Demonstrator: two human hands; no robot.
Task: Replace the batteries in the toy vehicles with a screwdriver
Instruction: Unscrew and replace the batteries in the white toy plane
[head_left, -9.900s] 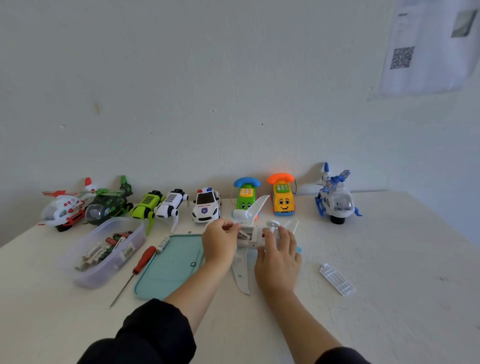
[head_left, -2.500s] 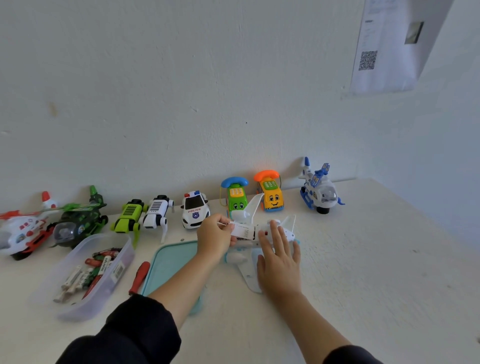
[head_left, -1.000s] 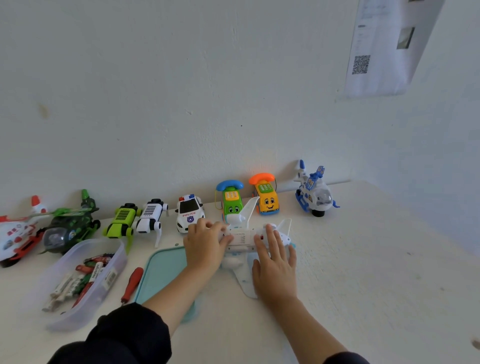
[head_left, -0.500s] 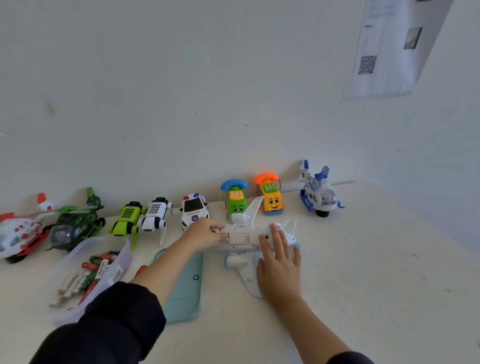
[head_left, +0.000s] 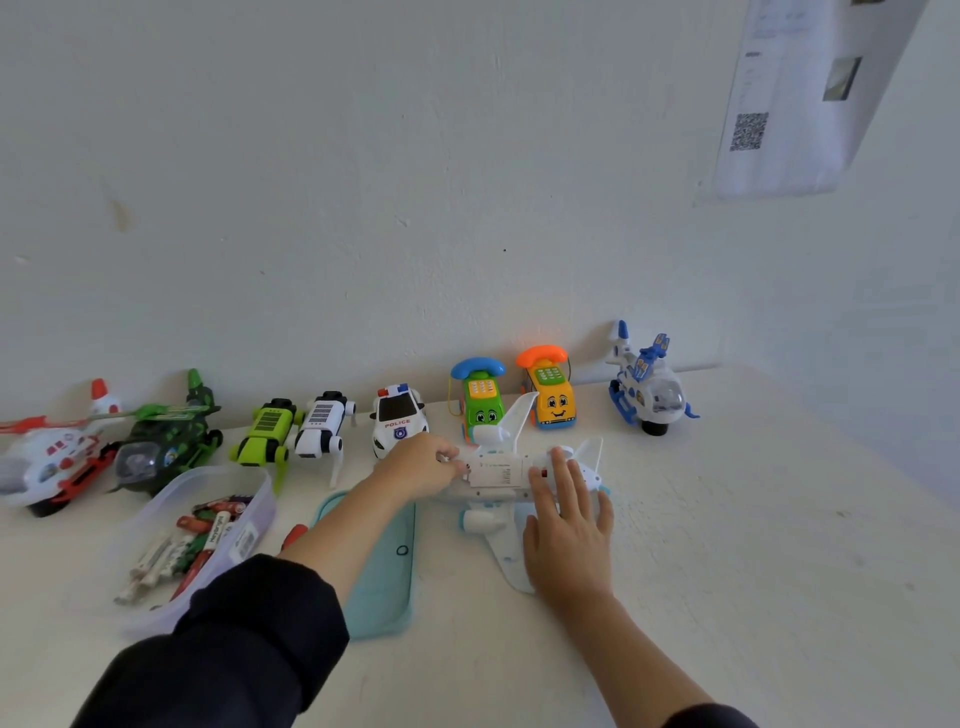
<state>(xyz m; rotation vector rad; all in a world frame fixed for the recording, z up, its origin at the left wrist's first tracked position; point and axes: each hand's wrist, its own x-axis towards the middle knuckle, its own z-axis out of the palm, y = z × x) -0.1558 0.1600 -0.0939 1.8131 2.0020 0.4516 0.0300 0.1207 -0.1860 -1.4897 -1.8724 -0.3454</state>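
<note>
A white toy airplane (head_left: 498, 475) lies belly-up on the table in front of me. Its ribbed white battery cover (head_left: 496, 472) sits on the belly. My left hand (head_left: 421, 465) pinches the plane's left end, fingertips at the edge of the cover. My right hand (head_left: 566, 525) lies flat on the tail and near wing, fingers spread, pressing the plane down. Only the red handle of the screwdriver (head_left: 294, 535) shows, the rest hidden under my left forearm.
A teal tray (head_left: 384, 597) with a small black ring (head_left: 401, 550) lies under my left arm. A clear box of batteries (head_left: 208, 535) stands at the left. Several toys line the wall, from a red-white helicopter (head_left: 52, 457) to a blue-white helicopter (head_left: 647, 389).
The battery cover, loose on the table ten seconds ago, now sits on the plane's belly. My left hand slid from over the compartment to the plane's left end. The right hand stayed put.
</note>
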